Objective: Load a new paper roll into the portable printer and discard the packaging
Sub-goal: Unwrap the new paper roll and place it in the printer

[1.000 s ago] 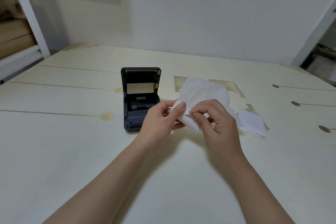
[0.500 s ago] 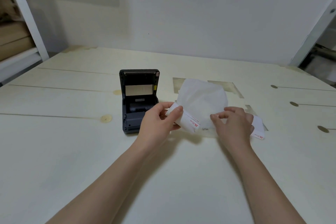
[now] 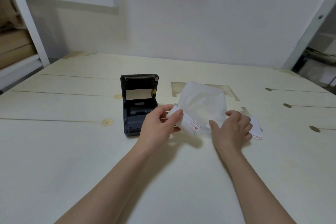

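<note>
Roll (image 3: 189,124) sits clamped in left grip (image 3: 160,123); right hand (image 3: 232,129) spread on wrapper (image 3: 201,103).

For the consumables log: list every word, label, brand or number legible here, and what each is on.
Nothing can be read.
Paper roll, in the left hand: red logo and small print, too blurred.
White slip beside the right hand: red mark, too small.
Printer lid: pale label and yellow sticker, illegible.
</note>
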The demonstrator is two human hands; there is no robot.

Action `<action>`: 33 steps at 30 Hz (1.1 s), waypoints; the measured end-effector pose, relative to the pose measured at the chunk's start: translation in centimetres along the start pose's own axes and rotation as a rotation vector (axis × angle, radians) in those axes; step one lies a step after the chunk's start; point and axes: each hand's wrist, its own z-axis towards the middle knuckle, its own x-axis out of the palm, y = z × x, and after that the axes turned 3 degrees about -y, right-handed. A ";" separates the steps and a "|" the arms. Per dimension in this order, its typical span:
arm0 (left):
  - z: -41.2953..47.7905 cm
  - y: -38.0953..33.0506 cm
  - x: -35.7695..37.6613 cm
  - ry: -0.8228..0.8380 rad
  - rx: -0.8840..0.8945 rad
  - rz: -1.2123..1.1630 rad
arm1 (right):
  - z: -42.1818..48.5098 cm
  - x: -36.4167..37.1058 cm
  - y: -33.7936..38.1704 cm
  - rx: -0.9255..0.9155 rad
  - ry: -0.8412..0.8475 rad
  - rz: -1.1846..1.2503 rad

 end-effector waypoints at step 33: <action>2.7 -2.7 -11.5 -0.122 0.331 0.481 | -5.3 0.5 11.7 -0.551 0.532 0.595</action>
